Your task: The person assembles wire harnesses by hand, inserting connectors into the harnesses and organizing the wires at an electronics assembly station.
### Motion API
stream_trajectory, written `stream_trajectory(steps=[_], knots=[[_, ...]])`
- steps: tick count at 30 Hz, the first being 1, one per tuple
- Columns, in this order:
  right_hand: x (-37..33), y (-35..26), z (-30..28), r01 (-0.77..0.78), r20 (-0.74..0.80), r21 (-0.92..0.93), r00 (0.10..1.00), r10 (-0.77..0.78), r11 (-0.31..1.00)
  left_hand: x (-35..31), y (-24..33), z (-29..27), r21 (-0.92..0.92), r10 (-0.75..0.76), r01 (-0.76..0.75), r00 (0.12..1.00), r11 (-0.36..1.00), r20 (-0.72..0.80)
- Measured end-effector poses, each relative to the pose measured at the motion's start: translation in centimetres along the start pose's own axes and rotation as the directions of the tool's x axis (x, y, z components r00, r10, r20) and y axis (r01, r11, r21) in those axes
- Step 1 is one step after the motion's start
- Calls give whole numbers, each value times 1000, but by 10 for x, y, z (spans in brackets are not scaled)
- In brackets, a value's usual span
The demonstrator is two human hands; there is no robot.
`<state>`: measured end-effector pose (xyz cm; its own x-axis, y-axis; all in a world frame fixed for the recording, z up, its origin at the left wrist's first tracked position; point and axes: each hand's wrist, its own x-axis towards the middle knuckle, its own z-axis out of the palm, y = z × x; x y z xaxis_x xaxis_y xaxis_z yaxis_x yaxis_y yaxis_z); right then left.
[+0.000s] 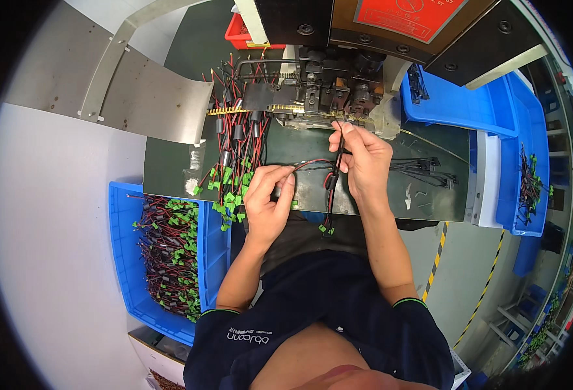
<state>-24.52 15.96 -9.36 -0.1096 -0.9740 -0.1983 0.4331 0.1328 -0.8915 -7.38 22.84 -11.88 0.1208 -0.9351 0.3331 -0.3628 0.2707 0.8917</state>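
Observation:
My right hand (367, 162) is closed in a pinch on a black wire harness (330, 182), holding its upper end close to the tooling of a crimping press (338, 88). The harness hangs down past the table's front edge, with small green connectors (326, 229) at its lower end. A thin red and black wire runs from it to my left hand (267, 205), whose thumb and forefinger are pressed together on the wire's end. Just beyond my left hand lies a heap of similar harnesses (234, 149) with green connectors and black sleeves. A gold terminal strip (228, 111) leads into the press.
A blue bin (120, 247) full of harnesses stands at the left. Black cables (426, 170) lie on the green table at the right, beside blue trays (458, 107). A red box (236, 32) sits behind. A curved metal sheet (159, 97) juts in from the left.

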Motion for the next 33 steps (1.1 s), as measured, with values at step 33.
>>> stream_trajectory(steps=[33], knots=[[-144, -331, -175, -50, -83, -994, 921, -382, 95, 11, 14, -9, 237, 241, -238, 970, 942, 13]])
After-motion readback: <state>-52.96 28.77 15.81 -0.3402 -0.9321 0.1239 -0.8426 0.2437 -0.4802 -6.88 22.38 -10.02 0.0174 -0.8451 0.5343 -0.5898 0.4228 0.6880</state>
